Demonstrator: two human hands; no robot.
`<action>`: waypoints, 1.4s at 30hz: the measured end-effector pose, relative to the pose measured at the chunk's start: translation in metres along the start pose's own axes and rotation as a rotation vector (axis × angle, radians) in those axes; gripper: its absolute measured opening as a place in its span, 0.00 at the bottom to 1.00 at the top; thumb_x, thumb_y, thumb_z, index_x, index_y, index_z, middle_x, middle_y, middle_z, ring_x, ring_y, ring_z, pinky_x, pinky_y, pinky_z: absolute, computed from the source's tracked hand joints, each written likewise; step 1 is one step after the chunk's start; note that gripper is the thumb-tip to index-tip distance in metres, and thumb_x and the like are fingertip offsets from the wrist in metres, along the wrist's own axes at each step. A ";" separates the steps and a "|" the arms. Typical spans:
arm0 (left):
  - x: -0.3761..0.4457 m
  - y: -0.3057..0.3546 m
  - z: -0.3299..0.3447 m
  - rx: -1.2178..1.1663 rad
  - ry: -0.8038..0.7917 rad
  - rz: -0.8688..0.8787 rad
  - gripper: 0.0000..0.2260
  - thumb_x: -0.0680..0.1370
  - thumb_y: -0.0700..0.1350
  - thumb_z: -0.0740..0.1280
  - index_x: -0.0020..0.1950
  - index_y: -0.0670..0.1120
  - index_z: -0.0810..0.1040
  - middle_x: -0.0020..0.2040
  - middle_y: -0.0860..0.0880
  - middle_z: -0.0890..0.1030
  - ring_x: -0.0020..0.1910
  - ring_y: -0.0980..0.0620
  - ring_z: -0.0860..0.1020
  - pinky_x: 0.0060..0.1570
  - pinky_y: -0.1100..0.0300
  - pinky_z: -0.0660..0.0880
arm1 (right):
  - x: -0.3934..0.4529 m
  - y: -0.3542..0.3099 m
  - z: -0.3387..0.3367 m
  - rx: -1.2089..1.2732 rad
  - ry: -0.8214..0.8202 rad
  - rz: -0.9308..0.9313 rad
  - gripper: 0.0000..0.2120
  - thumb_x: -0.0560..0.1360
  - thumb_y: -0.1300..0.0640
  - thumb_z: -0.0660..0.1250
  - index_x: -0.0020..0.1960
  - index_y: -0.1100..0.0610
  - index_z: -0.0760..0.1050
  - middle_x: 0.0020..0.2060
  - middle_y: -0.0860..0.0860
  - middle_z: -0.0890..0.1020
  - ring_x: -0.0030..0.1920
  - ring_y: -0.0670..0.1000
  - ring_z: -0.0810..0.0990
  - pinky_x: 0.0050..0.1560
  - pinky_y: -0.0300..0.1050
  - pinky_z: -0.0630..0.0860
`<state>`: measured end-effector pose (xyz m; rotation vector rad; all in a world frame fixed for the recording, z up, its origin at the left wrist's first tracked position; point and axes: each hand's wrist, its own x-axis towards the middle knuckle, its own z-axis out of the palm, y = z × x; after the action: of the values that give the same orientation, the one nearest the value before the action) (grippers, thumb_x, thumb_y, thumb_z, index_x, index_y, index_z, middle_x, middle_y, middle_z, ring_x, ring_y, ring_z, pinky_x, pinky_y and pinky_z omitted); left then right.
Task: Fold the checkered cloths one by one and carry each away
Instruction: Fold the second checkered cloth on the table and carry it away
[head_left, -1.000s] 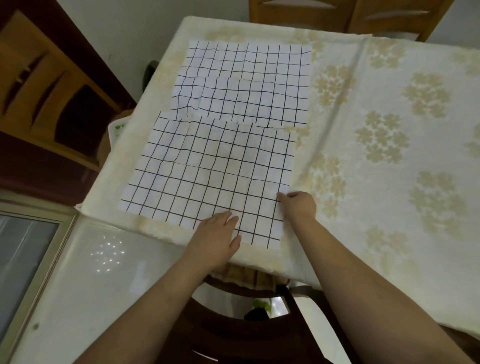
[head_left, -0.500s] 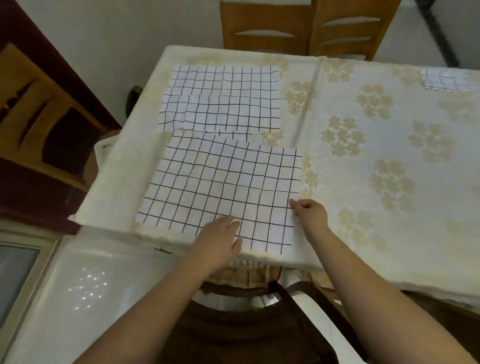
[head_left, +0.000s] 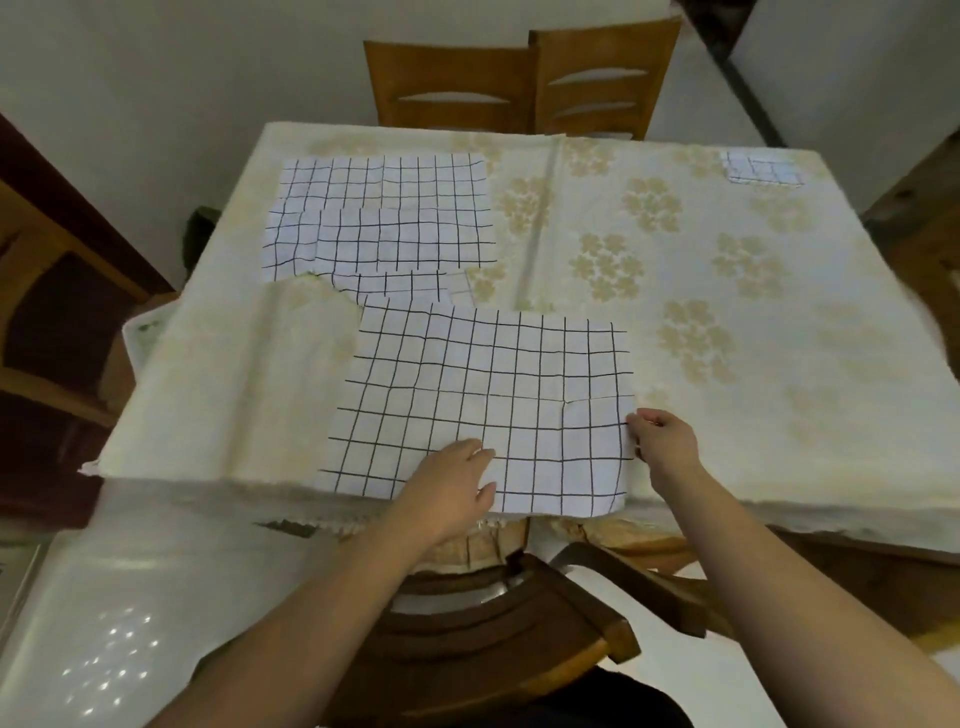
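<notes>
A white checkered cloth (head_left: 483, 405) with a thin black grid lies flat near the front edge of the table (head_left: 779, 415), its near edge hanging slightly past the table's rim. Compared with half a second ago, this cloth sits further to the right, leaving a bare stretch of tablecloth (head_left: 249, 374) on its left, and it has come away from the second cloth behind it. The tablecloth there has bunched into a raised fold.

The left hand (head_left: 457, 488) rests palm down on the cloth's near edge, fingers straight and together, thumb spread to the right; it presses rather than grips. The right hand (head_left: 662, 441) is at the cloth's right edge near the front corner, fingers curled in and pinching the cloth's hem. Both forearms reach up from the bottom of the view, the left from lower left, the right from lower right.

Behind the front cloth, a second checkered cloth (head_left: 384, 213) lies spread on the far left part of the table, with a narrow strip of more checkered fabric (head_left: 400, 283) showing just in front of it. A small folded checkered cloth (head_left: 761, 169) lies at the far right corner of the table, well apart from the others.

The tablecloth is cream with pale gold flower clusters. Two wooden chairs (head_left: 524, 88) stand at the far side of the table, and a dark wooden chair (head_left: 519, 613) is tucked below the near edge, between the arms.
</notes>
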<state>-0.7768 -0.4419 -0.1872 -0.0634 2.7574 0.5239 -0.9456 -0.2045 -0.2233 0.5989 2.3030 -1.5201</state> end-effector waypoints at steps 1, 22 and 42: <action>0.003 0.002 0.000 -0.002 0.000 0.005 0.25 0.82 0.53 0.56 0.78 0.47 0.59 0.78 0.47 0.59 0.76 0.50 0.57 0.74 0.54 0.56 | 0.004 0.000 -0.006 -0.009 0.010 -0.005 0.10 0.76 0.59 0.68 0.55 0.62 0.79 0.38 0.52 0.80 0.41 0.54 0.77 0.51 0.53 0.78; 0.115 0.029 0.041 -0.057 -0.010 -0.148 0.24 0.82 0.50 0.57 0.78 0.47 0.59 0.78 0.47 0.59 0.77 0.49 0.57 0.74 0.55 0.55 | 0.136 -0.003 -0.095 -0.307 -0.027 -0.043 0.14 0.75 0.55 0.66 0.61 0.54 0.74 0.47 0.52 0.81 0.44 0.54 0.79 0.47 0.47 0.75; 0.121 0.029 0.066 0.273 -0.113 -0.157 0.52 0.69 0.74 0.59 0.77 0.52 0.31 0.75 0.46 0.27 0.74 0.46 0.28 0.73 0.45 0.32 | 0.166 -0.032 -0.079 -0.510 -0.026 -0.191 0.07 0.75 0.53 0.69 0.49 0.56 0.80 0.41 0.50 0.80 0.46 0.55 0.79 0.45 0.42 0.70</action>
<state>-0.8731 -0.3886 -0.2752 -0.1776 2.6573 0.1041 -1.1080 -0.1144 -0.2469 0.2246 2.6416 -0.9302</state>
